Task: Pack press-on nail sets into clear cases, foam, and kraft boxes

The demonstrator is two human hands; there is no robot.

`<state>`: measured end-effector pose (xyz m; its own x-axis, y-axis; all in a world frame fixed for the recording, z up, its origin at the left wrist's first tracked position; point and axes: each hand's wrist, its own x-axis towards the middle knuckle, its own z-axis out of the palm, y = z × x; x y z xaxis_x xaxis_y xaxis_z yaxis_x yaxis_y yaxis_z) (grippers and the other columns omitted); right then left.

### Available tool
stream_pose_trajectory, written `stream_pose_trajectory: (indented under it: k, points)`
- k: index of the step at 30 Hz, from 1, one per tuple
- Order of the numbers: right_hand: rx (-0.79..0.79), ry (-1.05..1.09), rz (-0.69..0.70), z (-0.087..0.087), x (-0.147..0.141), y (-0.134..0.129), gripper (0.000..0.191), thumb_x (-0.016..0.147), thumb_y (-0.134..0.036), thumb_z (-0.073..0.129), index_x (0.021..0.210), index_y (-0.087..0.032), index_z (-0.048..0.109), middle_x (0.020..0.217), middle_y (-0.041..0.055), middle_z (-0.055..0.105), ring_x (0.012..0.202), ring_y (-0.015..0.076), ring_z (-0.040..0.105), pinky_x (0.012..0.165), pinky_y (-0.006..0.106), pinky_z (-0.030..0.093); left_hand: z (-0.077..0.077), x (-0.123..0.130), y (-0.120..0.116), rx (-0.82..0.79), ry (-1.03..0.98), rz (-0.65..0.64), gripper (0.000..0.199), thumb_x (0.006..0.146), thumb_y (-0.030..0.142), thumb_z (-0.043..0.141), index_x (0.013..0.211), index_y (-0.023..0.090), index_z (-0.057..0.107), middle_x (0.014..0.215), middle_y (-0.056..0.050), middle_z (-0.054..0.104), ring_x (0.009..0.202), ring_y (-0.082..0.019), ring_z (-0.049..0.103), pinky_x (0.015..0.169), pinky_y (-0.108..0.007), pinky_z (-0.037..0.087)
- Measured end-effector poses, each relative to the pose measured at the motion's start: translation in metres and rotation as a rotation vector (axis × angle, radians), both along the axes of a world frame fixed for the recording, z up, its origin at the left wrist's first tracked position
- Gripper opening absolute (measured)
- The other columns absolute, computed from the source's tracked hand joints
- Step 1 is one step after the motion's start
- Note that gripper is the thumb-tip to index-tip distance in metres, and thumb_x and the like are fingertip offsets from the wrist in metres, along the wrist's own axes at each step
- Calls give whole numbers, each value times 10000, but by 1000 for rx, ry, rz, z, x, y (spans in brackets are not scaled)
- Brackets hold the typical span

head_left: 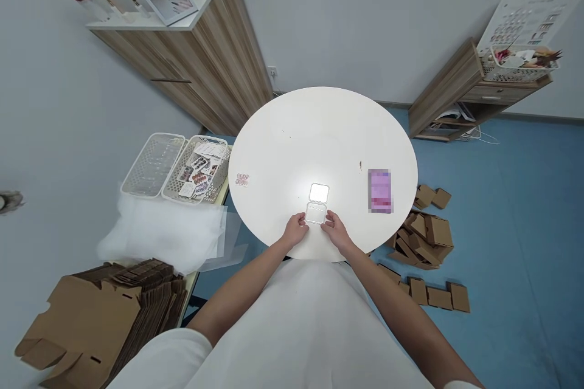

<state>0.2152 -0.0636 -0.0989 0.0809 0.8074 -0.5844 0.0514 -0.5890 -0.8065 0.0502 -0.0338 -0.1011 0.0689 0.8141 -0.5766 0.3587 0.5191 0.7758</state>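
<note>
A small clear plastic case (316, 213) lies on the white round table (319, 127) near its front edge, its lid tipped back on the far side and bright with glare. My left hand (295, 229) grips the case by its left edge, fingers and thumb curled in. At the right edge, my right hand (336, 230) holds it the same way. Whether anything lies inside the case is too small to tell. Toward the table's left side sits a small card of pinkish nail tips (242, 179). A purple rectangular item (380, 191), pixelated, lies on the right.
Left of the table stand a white basket of small packets (201, 173), an empty-looking basket (154, 164), white foam sheets (168, 231) and stacked flat cardboard (91, 322). Cardboard boxes (424, 240) cover floor at right. A wooden cabinet (219, 55) stands behind.
</note>
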Motion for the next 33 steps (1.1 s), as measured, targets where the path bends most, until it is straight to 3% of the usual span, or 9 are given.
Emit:
stream_pose_trajectory:
  k: [13,22,29,33]
  points:
    - [42,69,39,1,10,9,654,680,-365,569,1288,-288,342,1350,62,378,1180,227,427,927,404,393,14,16,4,-11,-25,72,524,618,96,576,1130,186,510,1161,-86,518,999,-197,513,844,-300,399]
    - [10,48,73,8,3,2,663,685,-374,573,1294,-316,317,1358,35,358,1251,215,325,983,421,333,9,8,0,-32,-25,41,556,641,85,561,1179,185,467,1196,-97,487,1032,-196,493,856,-313,401]
    - [34,-41,76,10,-3,-4,735,705,-405,556,1343,-313,202,1411,42,250,1278,213,277,1014,422,298,6,-21,0,-29,-74,-119,507,694,151,570,1190,162,466,1174,-108,522,990,-184,531,866,-334,411]
    - [46,-314,38,21,-25,-5,805,675,-428,577,1357,-253,186,1444,66,149,1328,250,119,1062,462,180,17,-61,10,57,-39,-216,422,750,228,539,1166,179,493,1116,-86,567,921,-152,567,845,-310,431]
